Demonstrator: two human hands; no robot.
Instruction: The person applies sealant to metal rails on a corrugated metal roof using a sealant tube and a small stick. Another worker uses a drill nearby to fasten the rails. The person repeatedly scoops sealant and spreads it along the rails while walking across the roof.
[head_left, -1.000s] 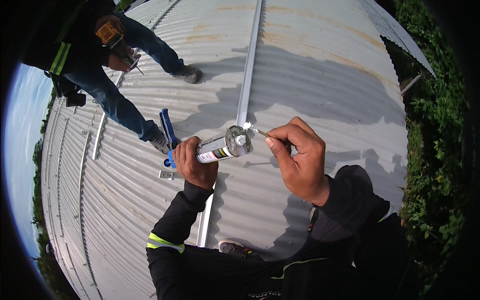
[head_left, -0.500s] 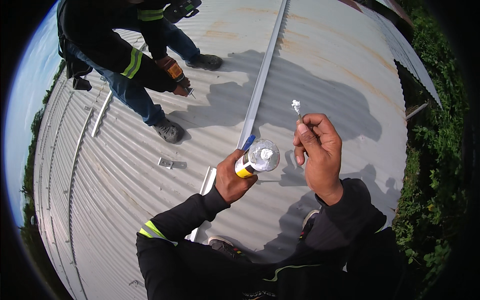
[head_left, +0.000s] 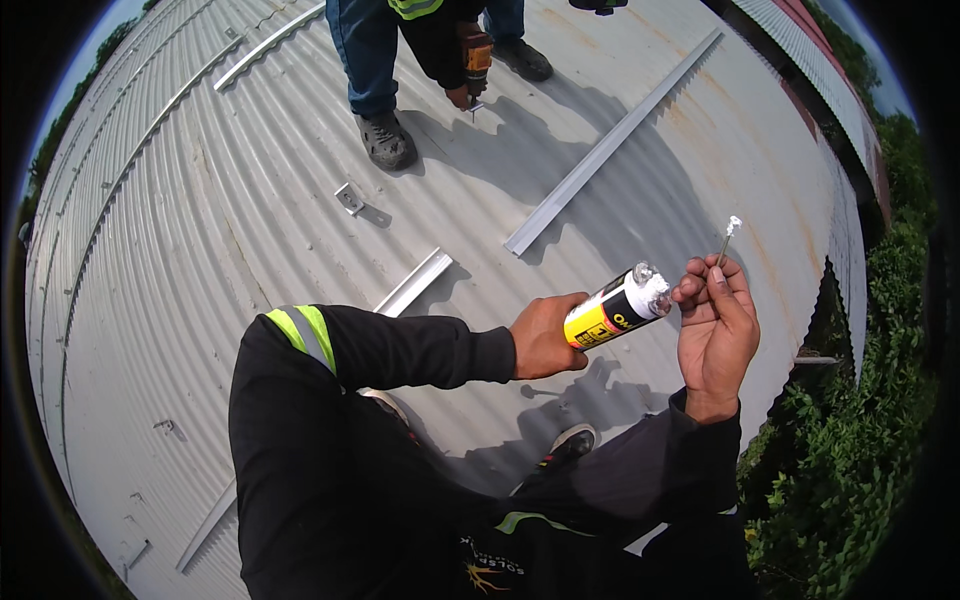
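My left hand is wrapped round a sealant tube with a yellow, black and white label. The tube is tilted up to the right, and white paste bulges at its clear end. Just beyond that end, my right hand pinches a thin metal screw-like piece between thumb and fingers. It stands nearly upright, its tip coated with a lump of white paste. My hands are close together but the screw-like piece is apart from the tube.
Underfoot is a corrugated metal roof. A co-worker in jeans holds an orange and black drill at the top. Metal rails and a small bracket lie on the roof. At right, the roof's edge borders green bushes.
My view has shifted, so the co-worker shows higher up. My left hand has turned the tube from end-on to sideways, bringing its end nearer my right hand, which keeps the coated piece raised.
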